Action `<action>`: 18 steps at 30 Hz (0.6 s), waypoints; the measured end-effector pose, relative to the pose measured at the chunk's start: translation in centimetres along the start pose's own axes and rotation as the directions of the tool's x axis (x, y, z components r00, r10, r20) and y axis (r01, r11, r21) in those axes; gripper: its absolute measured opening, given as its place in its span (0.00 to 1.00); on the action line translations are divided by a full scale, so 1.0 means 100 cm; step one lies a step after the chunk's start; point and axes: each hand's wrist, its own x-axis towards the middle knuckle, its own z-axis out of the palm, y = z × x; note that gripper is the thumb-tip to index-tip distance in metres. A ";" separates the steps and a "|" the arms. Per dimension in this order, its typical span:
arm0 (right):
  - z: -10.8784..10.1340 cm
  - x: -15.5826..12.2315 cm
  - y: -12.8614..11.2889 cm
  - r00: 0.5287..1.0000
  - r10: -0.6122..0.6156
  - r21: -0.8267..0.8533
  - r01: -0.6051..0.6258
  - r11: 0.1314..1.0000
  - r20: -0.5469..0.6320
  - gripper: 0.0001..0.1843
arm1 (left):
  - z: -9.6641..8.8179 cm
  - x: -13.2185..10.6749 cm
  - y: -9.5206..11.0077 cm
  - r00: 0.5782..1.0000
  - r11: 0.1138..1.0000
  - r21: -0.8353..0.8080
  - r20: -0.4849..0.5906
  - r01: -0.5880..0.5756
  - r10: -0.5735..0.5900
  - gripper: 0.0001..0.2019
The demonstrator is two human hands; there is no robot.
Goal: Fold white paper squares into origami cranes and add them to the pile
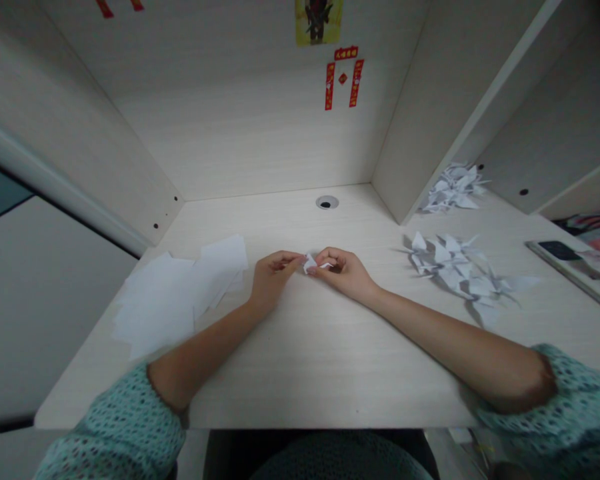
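Between my two hands, over the middle of the desk (300, 360), is a small folded white paper (309, 263). My left hand (275, 277) pinches its left side between thumb and fingers. From the other side my right hand (347, 272) grips it, with the fingertips curled in and partly covering the folds. The exact shape of the folded paper is too small to make out. White paper sheets (165, 303) lie in a loose, overlapping pile left of my left hand. Several folded paper cranes (450, 263) sit in a cluster to the right of my right hand.
More folded paper cranes (457, 187) are heaped behind the upright divider (420, 113). A smartphone (580, 267) lies at the right. Near the back panel is a round cable hole (327, 202). Red stickers (343, 79) are on the panel.
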 end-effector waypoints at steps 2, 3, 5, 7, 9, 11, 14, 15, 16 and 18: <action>0.000 0.000 -0.001 1.000 -0.022 -0.019 0.022 1.000 -0.016 0.17 | 0.001 -0.001 0.001 1.000 0.999 -0.036 0.003 -0.001 0.001 0.10; 0.000 0.000 -0.002 1.000 -0.026 -0.036 0.026 0.999 -0.016 0.18 | 0.002 -0.001 0.002 1.000 0.999 -0.049 0.001 -0.003 0.003 0.10; 0.000 -0.001 -0.002 1.000 -0.021 -0.076 0.020 0.997 -0.006 0.18 | 0.002 -0.001 0.004 1.000 0.999 -0.044 -0.006 -0.004 0.003 0.11; 0.000 -0.001 -0.001 1.000 -0.009 -0.111 0.008 0.994 -0.002 0.19 | 0.002 -0.002 0.005 1.000 1.000 -0.014 -0.010 -0.001 0.001 0.11; -0.001 0.000 0.002 1.000 -0.002 -0.138 0.000 0.990 -0.015 0.19 | 0.002 -0.002 0.005 1.000 1.000 0.005 -0.006 -0.006 0.006 0.11; -0.001 0.001 0.004 1.000 0.001 -0.152 -0.004 0.988 -0.022 0.20 | 0.002 -0.003 0.004 1.000 1.000 -0.002 -0.002 -0.014 0.014 0.10; -0.001 0.002 0.007 1.000 0.000 -0.158 -0.003 0.987 -0.023 0.20 | 0.002 -0.003 0.002 1.000 0.999 -0.048 -0.004 0.001 -0.002 0.10; -0.001 0.003 0.007 1.000 -0.003 -0.159 -0.002 0.987 -0.030 0.19 | 0.002 -0.003 0.002 1.000 0.998 -0.067 -0.007 0.012 -0.013 0.10; -0.001 0.003 0.007 0.999 -0.004 -0.160 -0.002 0.987 -0.037 0.19 | 0.002 -0.003 0.002 1.000 0.996 -0.083 -0.011 0.022 -0.023 0.10; -0.001 0.003 0.007 0.999 0.002 -0.158 -0.011 0.987 -0.051 0.20 | 0.003 -0.003 0.003 0.999 0.994 -0.102 -0.025 0.033 -0.036 0.10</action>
